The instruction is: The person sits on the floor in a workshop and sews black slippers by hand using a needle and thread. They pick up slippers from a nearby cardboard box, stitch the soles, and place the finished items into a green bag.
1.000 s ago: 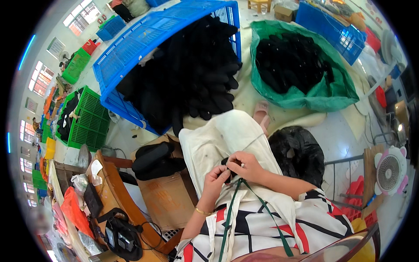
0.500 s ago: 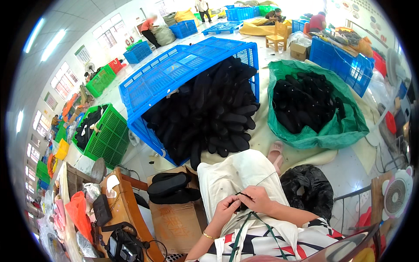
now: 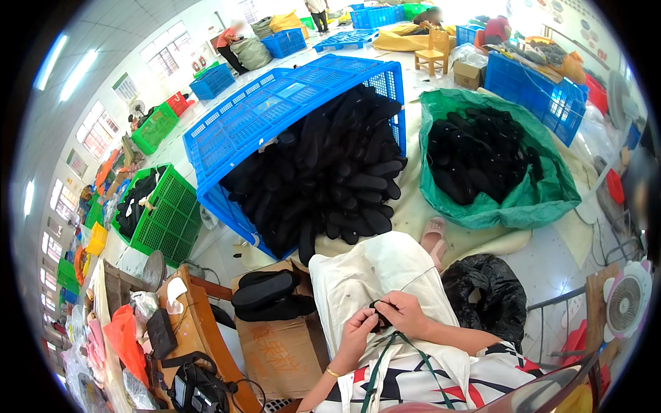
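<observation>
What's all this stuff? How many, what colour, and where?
cloth: one, cream, lower middle
small item: one, black, above the cloth
big crate: one, blue, ahead
sack: one, green, right of big crate
shoe-shaped pieces: many, black, mostly in big crate and sack
other crates: several, blue and green, left and back
chair: one, yellow, back
cardboard boxes: two, brown, left of cloth, beside chair
bin bag: one, black, right of cloth
shoe: one, pink, beyond cloth
small fan: one, white and pink, far right
table: one, brown, lower left
people: at least four, mixed clothing, back
left hand: one, bare, pinching small item
right hand: one, bare, pinching it too
</observation>
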A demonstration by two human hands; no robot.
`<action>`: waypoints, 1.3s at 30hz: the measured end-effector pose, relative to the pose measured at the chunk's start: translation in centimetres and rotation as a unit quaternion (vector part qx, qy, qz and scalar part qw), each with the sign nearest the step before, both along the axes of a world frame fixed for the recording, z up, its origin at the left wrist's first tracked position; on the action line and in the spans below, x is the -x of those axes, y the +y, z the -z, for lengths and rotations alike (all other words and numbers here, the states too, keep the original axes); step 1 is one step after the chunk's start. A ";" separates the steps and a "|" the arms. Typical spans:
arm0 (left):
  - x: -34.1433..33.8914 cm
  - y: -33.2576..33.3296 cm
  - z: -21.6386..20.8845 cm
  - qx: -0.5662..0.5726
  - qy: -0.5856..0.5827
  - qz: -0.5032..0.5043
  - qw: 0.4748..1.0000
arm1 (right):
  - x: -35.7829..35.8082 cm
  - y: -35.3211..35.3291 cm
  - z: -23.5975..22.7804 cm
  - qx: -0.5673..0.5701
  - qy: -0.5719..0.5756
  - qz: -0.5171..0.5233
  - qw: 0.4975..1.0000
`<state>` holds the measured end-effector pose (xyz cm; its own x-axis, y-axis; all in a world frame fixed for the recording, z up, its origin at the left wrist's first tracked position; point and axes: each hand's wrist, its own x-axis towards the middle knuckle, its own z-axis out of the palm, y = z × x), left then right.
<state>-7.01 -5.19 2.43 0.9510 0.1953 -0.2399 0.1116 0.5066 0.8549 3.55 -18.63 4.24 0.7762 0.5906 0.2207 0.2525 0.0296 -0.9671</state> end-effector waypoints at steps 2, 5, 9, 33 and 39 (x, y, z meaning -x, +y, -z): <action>-0.1 0.5 0.3 -0.019 -0.011 0.017 1.000 | -0.3 0.0 -0.2 0.004 0.005 -0.012 1.000; 0.0 1.0 0.7 -0.038 -0.018 0.033 0.999 | -0.2 0.0 0.2 0.003 0.011 -0.017 1.000; 0.0 1.1 0.1 -0.049 0.013 0.032 0.998 | -0.2 0.0 0.3 -0.001 0.042 -0.025 0.999; 0.2 2.6 0.5 -0.120 0.034 0.041 0.991 | -0.6 -0.1 0.8 0.060 0.063 -0.070 0.994; 0.1 2.3 0.7 -0.132 -0.001 0.038 0.991 | -0.8 0.0 0.4 0.051 0.034 -0.081 0.995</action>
